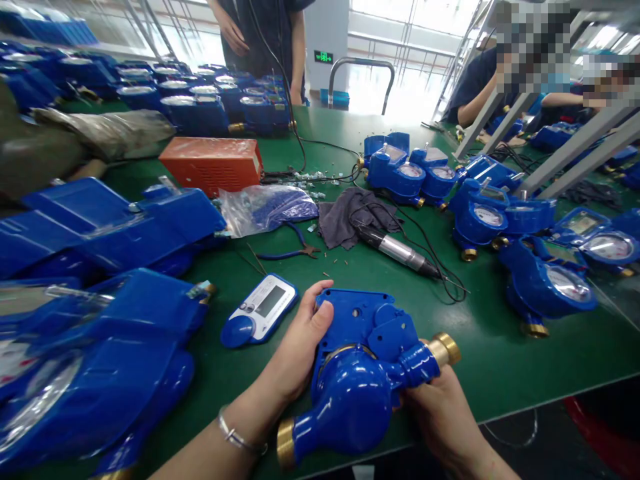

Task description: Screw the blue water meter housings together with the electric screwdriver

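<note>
a heap of blue housings (95,320) fills the left of the green table (500,347). beside it lies a white and blue handheld reader (260,310). the left hand (300,350) grasps the upside-down blue water meter (357,373) at the near table edge, thumb on its flat base. the right hand (440,410) grips the meter under its brass-tipped pipe end. behind, an electric screwdriver (400,252) lies near a grey cloth (350,220), with more meters (500,220) at right.
</note>
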A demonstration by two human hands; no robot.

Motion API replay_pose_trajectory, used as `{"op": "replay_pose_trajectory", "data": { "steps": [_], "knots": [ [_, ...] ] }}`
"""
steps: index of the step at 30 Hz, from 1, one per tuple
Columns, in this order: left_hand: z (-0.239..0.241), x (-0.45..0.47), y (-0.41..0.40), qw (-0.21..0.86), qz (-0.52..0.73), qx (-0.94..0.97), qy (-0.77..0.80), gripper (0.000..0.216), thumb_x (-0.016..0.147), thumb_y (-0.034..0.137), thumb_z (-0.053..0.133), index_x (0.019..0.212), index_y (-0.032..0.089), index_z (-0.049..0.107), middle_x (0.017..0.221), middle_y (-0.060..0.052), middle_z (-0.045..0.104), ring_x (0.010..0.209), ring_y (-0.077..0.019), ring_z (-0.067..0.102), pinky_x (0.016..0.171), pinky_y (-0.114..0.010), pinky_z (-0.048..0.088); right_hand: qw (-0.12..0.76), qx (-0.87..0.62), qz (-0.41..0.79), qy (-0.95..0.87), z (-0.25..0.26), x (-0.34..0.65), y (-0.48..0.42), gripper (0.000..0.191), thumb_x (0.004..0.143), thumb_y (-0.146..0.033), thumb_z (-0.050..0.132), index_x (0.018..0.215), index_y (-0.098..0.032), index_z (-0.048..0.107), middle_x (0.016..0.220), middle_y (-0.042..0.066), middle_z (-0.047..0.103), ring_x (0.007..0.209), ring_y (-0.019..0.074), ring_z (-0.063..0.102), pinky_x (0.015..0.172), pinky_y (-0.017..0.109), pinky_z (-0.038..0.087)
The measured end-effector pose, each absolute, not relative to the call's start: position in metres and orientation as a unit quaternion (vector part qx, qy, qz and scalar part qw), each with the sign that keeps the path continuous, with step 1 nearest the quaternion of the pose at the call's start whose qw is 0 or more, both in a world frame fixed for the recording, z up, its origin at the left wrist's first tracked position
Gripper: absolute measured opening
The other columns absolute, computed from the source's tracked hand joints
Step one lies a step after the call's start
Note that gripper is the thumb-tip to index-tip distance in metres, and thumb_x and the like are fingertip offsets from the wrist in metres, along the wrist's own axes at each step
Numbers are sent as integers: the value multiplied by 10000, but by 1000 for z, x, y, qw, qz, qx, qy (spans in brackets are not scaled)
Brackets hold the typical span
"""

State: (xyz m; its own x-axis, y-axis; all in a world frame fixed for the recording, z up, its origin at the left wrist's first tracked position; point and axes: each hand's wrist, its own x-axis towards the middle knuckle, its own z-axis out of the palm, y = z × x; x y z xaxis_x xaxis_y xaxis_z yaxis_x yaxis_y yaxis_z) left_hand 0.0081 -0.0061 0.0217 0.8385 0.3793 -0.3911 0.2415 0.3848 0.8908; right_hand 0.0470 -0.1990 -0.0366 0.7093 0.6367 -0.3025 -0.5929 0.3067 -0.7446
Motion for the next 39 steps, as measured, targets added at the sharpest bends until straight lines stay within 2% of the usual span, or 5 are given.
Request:
{"op": "replay_pose_trajectory", "data": {
  "steps": [12, 21, 29, 35, 39],
  "knots": [
    [16, 4, -3, 785, 27, 559, 267, 541, 877, 555, 546, 1322, 303, 372, 1138, -63, 536, 1039, -276, 569, 878, -399, 490, 670, -597, 427, -114, -44, 72, -251, 220, 765, -361, 732, 886, -184, 684, 954, 67, 688, 861, 195, 630, 795, 291, 527],
    [15, 4, -3, 773, 26, 580, 256, 553, 889, 580, 500, 1349, 309, 358, 1211, -83, 523, 1098, -302, 544, 909, -438, 479, 580, -788, 135, -159, -23, 150, -257, 338, 859, -448, 606, 1118, -230, 608, 935, 50, 696, 805, 166, 672, 713, 267, 574],
    [16, 5, -4, 786, 52, 559, 259, 591, 881, 629, 472, 1368, 298, 422, 1208, -84, 600, 1153, -315, 542, 950, -465, 471, 504, -805, 64, -306, 4, 183, -198, 343, 880, -459, 555, 1122, -224, 615, 1030, 70, 678, 904, 209, 662, 830, 389, 556],
    [22, 6, -7, 781, 65, 553, 283, 637, 859, 624, 523, 1394, 292, 427, 1275, -93, 585, 1230, -325, 494, 974, -468, 461, 341, -854, 33, -392, -28, 228, -149, 395, 859, -305, 604, 1213, -143, 541, 1216, 120, 579, 1141, 255, 535, 1015, 498, 410],
    [26, 6, -7, 785, 50, 548, 284, 646, 854, 644, 511, 1393, 301, 412, 1211, -103, 614, 1231, -333, 492, 992, -496, 433, 270, -882, 23, -387, -48, 241, -131, 526, 846, -374, 631, 1294, -150, 471, 1217, 128, 553, 1130, 271, 527, 996, 517, 410]
  ]
}}
